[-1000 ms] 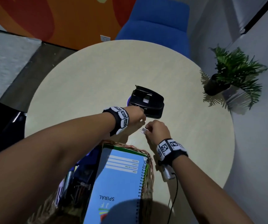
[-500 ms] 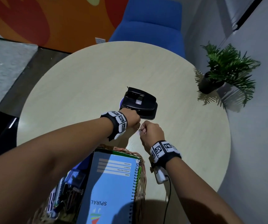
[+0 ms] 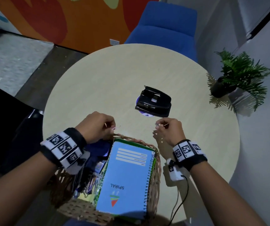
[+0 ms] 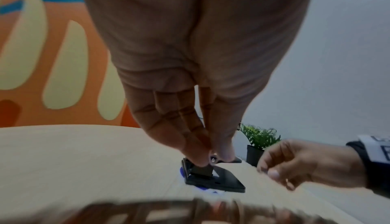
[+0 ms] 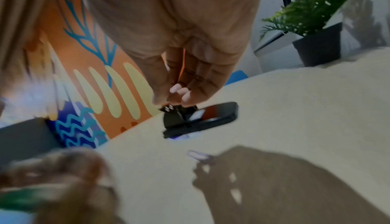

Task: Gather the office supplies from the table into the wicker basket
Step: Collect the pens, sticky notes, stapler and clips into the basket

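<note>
My left hand [image 3: 112,128] hovers just above the far rim of the wicker basket [image 3: 157,162] and pinches a small pinkish paper clip [image 3: 113,128] between thumb and fingertips [image 4: 197,156]. To its right, over the table, my right hand [image 3: 157,125] pinches another small clip [image 3: 156,124]; what it holds is blurred in the right wrist view. A black hole punch [image 3: 153,101] lies on a purple disc [image 3: 144,113] beyond both hands. A lilac paper clip [image 5: 198,155] seems to lie on the table under my right hand.
The basket holds a blue spiral notebook [image 3: 126,176] and several pens and clips on its left side. The round pale table [image 3: 114,75] has a potted plant [image 3: 238,75] beyond its right edge and a blue chair [image 3: 165,25] behind it.
Both hands drew back from the hole punch toward the basket and moved apart. The left hand now hangs over the basket's far rim; the hole punch stayed put.
</note>
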`<move>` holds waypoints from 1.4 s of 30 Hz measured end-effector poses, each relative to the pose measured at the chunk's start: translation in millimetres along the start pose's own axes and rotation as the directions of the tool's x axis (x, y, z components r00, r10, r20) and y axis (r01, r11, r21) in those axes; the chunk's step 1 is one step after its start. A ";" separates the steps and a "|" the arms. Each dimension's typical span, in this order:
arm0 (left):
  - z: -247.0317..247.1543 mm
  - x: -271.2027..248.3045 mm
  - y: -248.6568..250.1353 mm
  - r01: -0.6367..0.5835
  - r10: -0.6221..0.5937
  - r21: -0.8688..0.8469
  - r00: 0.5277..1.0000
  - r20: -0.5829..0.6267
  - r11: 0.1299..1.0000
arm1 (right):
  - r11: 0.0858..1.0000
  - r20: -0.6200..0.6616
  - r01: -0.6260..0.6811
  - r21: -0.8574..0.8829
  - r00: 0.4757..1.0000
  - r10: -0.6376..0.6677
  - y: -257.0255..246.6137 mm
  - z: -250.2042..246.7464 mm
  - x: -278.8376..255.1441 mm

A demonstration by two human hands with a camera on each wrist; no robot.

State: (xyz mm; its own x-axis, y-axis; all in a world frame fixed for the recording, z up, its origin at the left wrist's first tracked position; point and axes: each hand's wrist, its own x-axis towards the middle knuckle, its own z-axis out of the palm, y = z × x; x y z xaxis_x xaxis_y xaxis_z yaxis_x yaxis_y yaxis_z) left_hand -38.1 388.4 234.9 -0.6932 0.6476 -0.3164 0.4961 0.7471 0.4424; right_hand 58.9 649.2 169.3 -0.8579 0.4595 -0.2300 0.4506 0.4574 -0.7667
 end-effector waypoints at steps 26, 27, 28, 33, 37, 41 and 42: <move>39.2 -101.2 -71.6 0.134 -0.151 -0.136 0.981 -0.123 0.982 | 0.945 0.511 0.304 -0.117 0.835 -0.205 -98.9 74.1 -104.0; 39.2 -105.1 -72.2 0.133 -0.150 -0.136 0.981 -0.125 0.982 | 0.961 0.437 0.253 -0.113 0.881 -0.181 -93.6 65.3 -93.9; 38.5 -105.2 -69.0 0.119 -0.136 -0.130 0.982 -0.129 0.984 | 0.968 0.338 0.212 -0.135 0.928 -0.156 -85.6 53.8 -81.1; 37.4 -106.1 -49.4 0.087 -0.104 -0.126 0.985 -0.138 0.988 | 0.938 0.036 -0.038 -0.346 0.998 0.054 -26.9 18.0 -10.1; 38.0 -102.9 -33.0 0.077 -0.088 -0.091 0.988 -0.124 0.993 | 0.895 0.104 -0.111 -0.432 0.980 0.172 4.8 21.4 22.4; 37.0 -101.8 -19.6 0.083 -0.094 -0.080 0.984 -0.149 0.993 | 0.883 0.061 -0.095 -0.459 0.989 0.138 18.5 36.2 30.9; 37.3 -101.4 -17.7 0.088 -0.099 -0.081 0.983 -0.152 0.993 | 0.886 0.043 -0.101 -0.452 0.990 0.135 19.7 38.6 31.4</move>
State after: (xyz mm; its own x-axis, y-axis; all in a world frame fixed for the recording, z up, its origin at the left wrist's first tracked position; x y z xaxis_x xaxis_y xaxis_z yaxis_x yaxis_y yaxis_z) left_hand 42.9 315.1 227.9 -0.8104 0.5399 -0.2277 0.3892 0.7864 0.4797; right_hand 31.3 643.3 123.8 -0.7991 0.4841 -0.3565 0.5978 0.7029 -0.3854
